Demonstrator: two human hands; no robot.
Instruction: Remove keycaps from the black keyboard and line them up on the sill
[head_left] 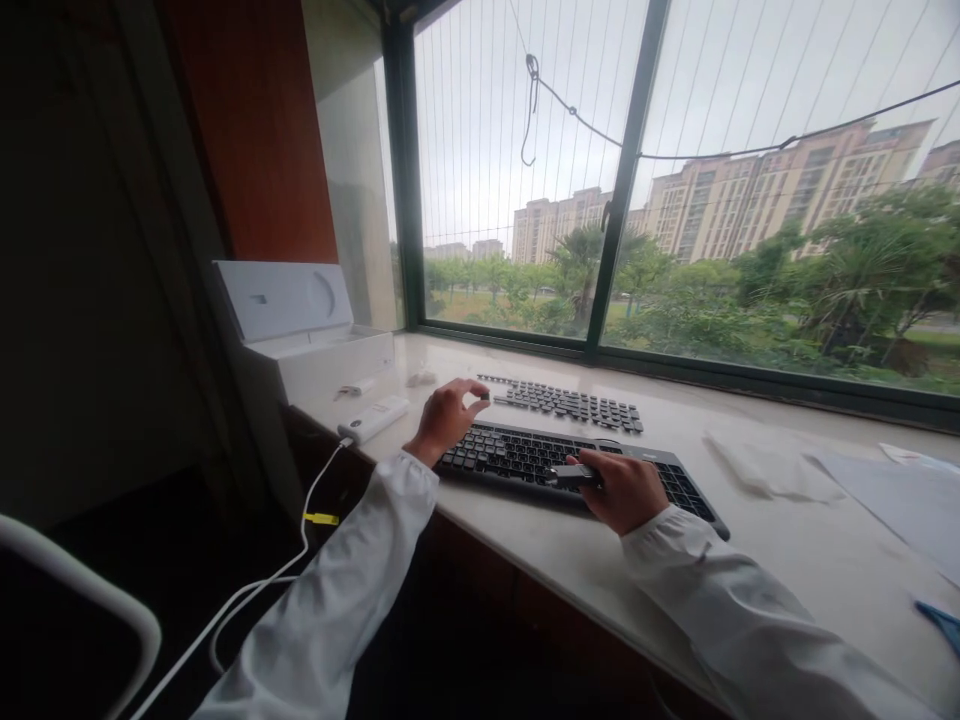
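A dark keyboard (pixel 517 456) lies along the front of the white sill. Keycaps cover its left end, while its middle and right show bare switch positions. My left hand (pixel 448 415) is above the keyboard's back left corner, thumb and forefinger pinching a small dark keycap (pixel 485 397). Behind the keyboard, loose keycaps (pixel 574 402) are laid out in rows. My right hand (pixel 626 488) is closed around a grey, blocky handheld tool (pixel 571 476), whose dark tip points left over the keyboard's front half. The hand covers part of the keyboard.
An open white box (pixel 322 350) stands at the left, beside a white power strip (pixel 375 418) with a cable (pixel 300 560). Crumpled clear plastic (pixel 772 465) and paper sheets (pixel 892 500) lie at the right. The window (pixel 592 345) bounds the back; the sill's front edge drops off.
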